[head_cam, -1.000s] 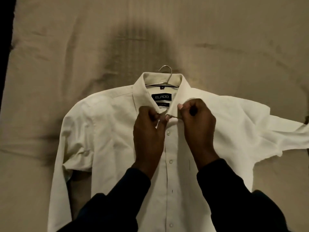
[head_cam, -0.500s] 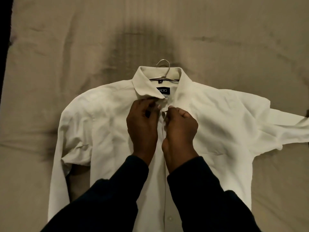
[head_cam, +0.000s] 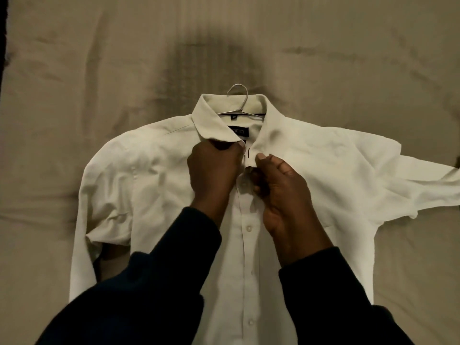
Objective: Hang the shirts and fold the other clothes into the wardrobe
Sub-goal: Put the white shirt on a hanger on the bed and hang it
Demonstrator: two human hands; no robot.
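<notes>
The white shirt point(head_cam: 311, 175) lies face up on the bed point(head_cam: 74, 70), collar at the far side, with a wire hanger point(head_cam: 240, 100) already inside it and only the hook poking out past the collar. The left hand point(head_cam: 214, 175) pinches the left collar point and front edge; the right hand point(head_cam: 281, 185) pinches the right front edge just under the collar. Both sets of fingers are curled tight on the cloth, meeting at the top button, so the step in hand looks like fastening the collar.

The likeliest slip is the button missing its hole: the two edges are bunched under the fingers and the spot is in shadow. Pulling the fronts together too hard could drag the shoulders off the hanger arms, so the shirt would hang crooked later. The right sleeve trails far to the right and the left one is folded under, and either could snag when the shirt is lifted.
</notes>
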